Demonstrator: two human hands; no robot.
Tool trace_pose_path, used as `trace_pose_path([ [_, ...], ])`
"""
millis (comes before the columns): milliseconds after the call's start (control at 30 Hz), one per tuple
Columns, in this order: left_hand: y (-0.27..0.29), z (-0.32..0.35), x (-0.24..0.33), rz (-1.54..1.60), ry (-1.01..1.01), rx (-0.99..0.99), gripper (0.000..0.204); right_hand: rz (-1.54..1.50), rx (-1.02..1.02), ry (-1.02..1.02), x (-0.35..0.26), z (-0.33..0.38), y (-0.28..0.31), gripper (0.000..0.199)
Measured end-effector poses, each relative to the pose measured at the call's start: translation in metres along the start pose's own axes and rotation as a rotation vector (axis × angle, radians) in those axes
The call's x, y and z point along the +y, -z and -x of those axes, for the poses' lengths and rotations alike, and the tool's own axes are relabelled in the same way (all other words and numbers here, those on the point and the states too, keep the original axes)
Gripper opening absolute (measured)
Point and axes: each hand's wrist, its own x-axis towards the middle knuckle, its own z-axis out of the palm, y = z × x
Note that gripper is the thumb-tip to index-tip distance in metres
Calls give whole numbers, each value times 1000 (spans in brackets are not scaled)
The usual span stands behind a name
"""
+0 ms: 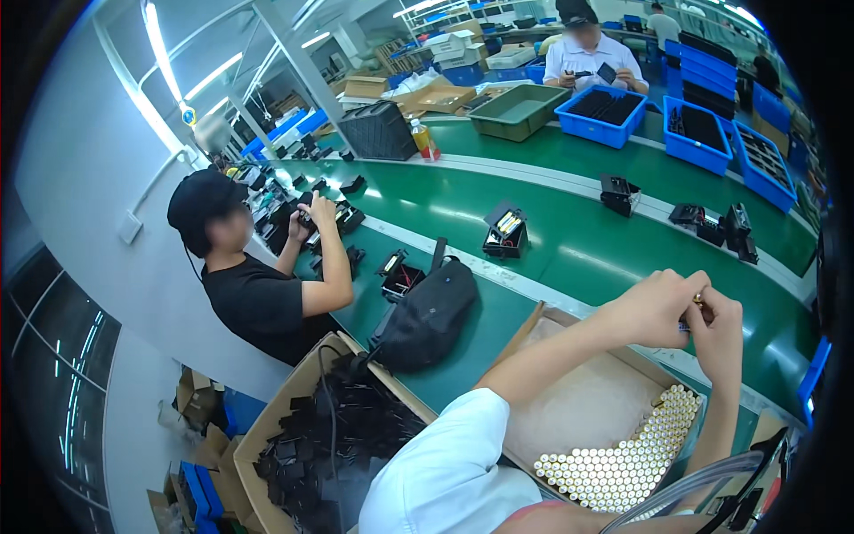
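My left hand [660, 308] and my right hand [719, 331] meet over the far right corner of a shallow cardboard box [569, 392]. Their fingers are closed around a small gold-ended piece [697, 301], which looks like a battery; most of it is hidden by the fingers. A bit of blue shows under the left fingers. In the box below, many batteries [614, 467] stand upright in tight rows, their pale round ends up. One battery [658, 402] seems to lie on its side at the edge of the rows.
A carton of black flat parts [347, 445] stands to my left, beside a black bag [429, 316]. Black devices [505, 233] sit along the green conveyor [569, 240]. A co-worker in black [258, 294] handles a device at left; another [594, 62] works across, behind blue bins [605, 109].
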Motion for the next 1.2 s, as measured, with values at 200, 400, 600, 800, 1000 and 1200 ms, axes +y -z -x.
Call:
trace_pose_path([
  [200,-1,0,3,-119,21,61,38,-7,-32,-26,-1,0,-2,8],
  [400,-5,-4,-1,-252,5,82,38,43,-17,34,0,1,-3,7],
  [600,-13,-4,-10,-475,-34,155,36,49,-62,131,4,0,-3,11],
  [800,-19,-4,-13,-719,-131,309,35,85,-42,185,3,2,0,18],
  [1000,-11,-2,-9,-743,-179,326,44,69,-53,154,-10,7,-2,30],
  [1200,-3,-3,1,-843,-111,293,66,-105,34,56,-20,11,-16,43],
])
